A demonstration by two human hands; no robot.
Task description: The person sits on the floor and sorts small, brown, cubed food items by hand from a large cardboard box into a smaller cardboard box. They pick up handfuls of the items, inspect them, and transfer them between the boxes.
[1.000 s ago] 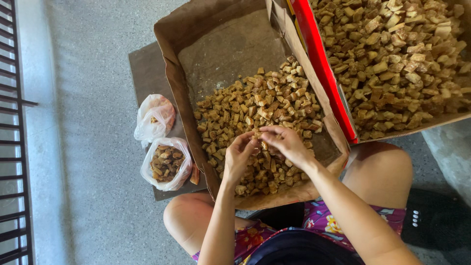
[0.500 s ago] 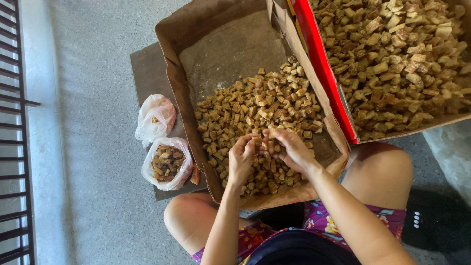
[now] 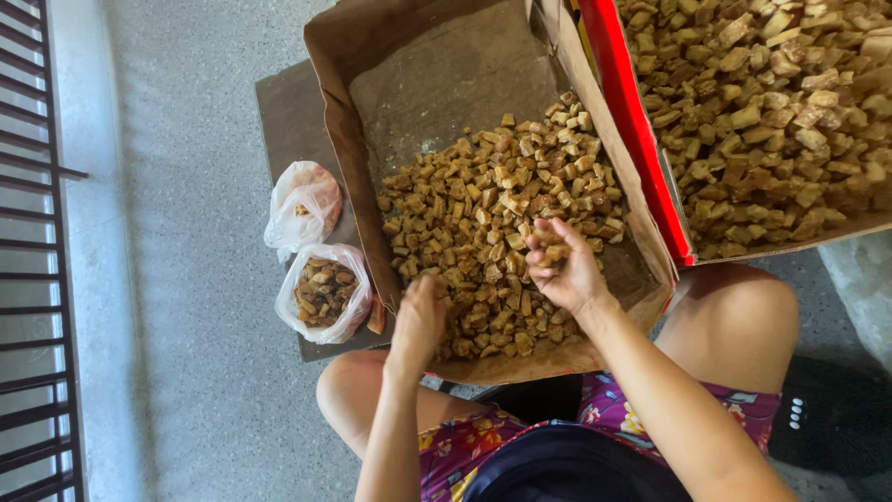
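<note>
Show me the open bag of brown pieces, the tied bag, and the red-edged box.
Open bag (image 3: 323, 290), head view: on the brown pieces inside its mouth.
Tied bag (image 3: 302, 204), head view: middle of its white plastic.
Red-edged box (image 3: 632, 121), head view: on its red rim.

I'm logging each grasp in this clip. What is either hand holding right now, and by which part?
The right hand cups a few tan chunks loosely in curled fingers, above the cardboard box. Whether the left hand holds anything cannot be told.

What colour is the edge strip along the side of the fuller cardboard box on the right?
Bright red; the edge strip of the fuller cardboard box shows clearly in the head view.
</note>
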